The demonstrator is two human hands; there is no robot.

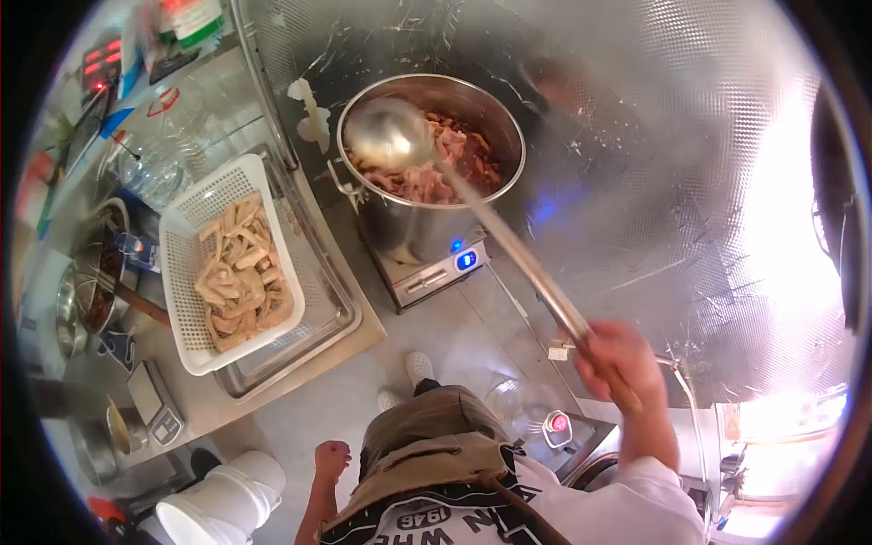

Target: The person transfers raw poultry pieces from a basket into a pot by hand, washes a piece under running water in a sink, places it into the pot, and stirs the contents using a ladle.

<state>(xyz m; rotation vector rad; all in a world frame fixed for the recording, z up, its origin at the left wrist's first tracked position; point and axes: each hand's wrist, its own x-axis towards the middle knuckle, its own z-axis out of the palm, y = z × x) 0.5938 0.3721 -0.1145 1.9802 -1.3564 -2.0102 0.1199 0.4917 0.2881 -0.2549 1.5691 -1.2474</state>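
My right hand (621, 361) is wrapped round the long handle of a large metal ladle (522, 250). The ladle's shiny bowl is over the far left part of a deep steel pot (432, 222); whether it touches the food is unclear. Inside the pot lie pale pink pieces of meat (459, 150) among darker reddish-brown pieces. The pot stands on a low cooker (436, 280) with a lit blue display. Down by my left side, my left hand (333, 459) is curled closed, with nothing visible in it.
On the left counter, a white perforated basket (184, 309) of pale meat pieces sits in a metal tray (350, 320). A small scale (154, 404) and bowls stand nearby. White buckets (222, 500) are on the floor. A clear bottle with a red cap (556, 424) is near my right side.
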